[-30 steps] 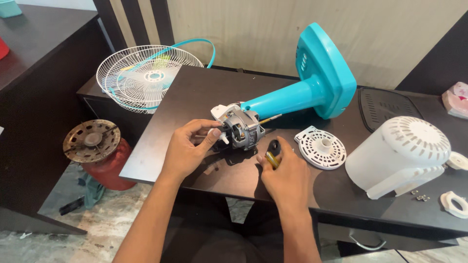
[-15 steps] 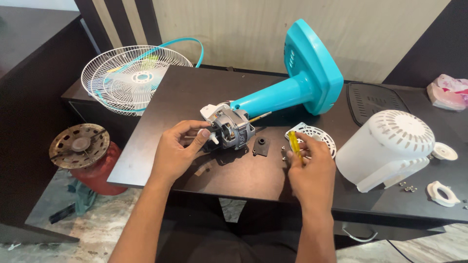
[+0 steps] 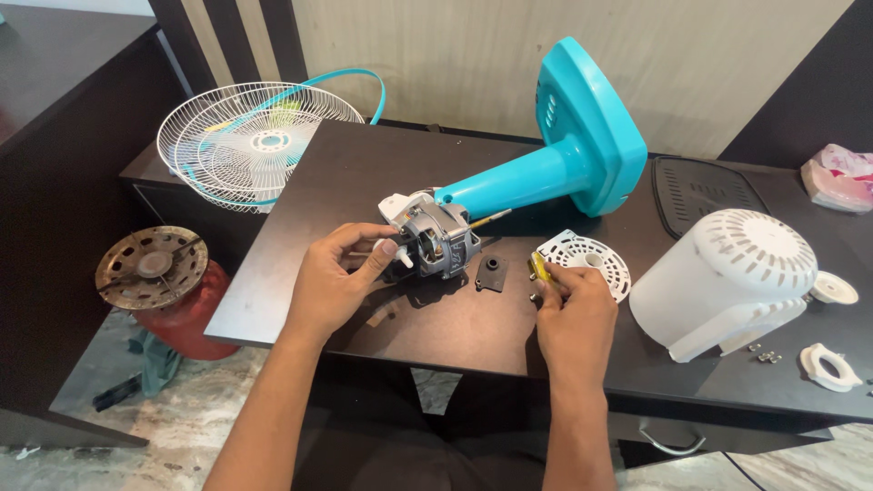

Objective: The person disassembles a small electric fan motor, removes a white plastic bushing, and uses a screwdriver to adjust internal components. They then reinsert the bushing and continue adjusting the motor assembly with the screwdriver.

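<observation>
A teal fan stand point(image 3: 564, 155) lies on its side on the dark table point(image 3: 364, 173), with the bare metal motor point(image 3: 436, 238) at its near end. My left hand point(image 3: 336, 277) grips the motor's left side, fingers on a small white knob. My right hand point(image 3: 573, 309) rests on the table to the right, shut on a yellow-handled screwdriver point(image 3: 538, 265). A small black plate point(image 3: 492, 273) lies between the two hands. A white round vented disc point(image 3: 587, 259) sits just beyond my right hand.
A white motor housing point(image 3: 727, 277) stands at the right, with a white cap point(image 3: 834, 287), a white ring point(image 3: 829, 365) and small screws point(image 3: 764, 355) near it. A white wire fan guard point(image 3: 250, 141) overhangs the table's left edge. A red cylinder point(image 3: 168, 291) stands on the floor.
My right hand has moved right, away from the motor, carrying the screwdriver. The small black plate now lies uncovered on the table. The left hand stays on the motor.
</observation>
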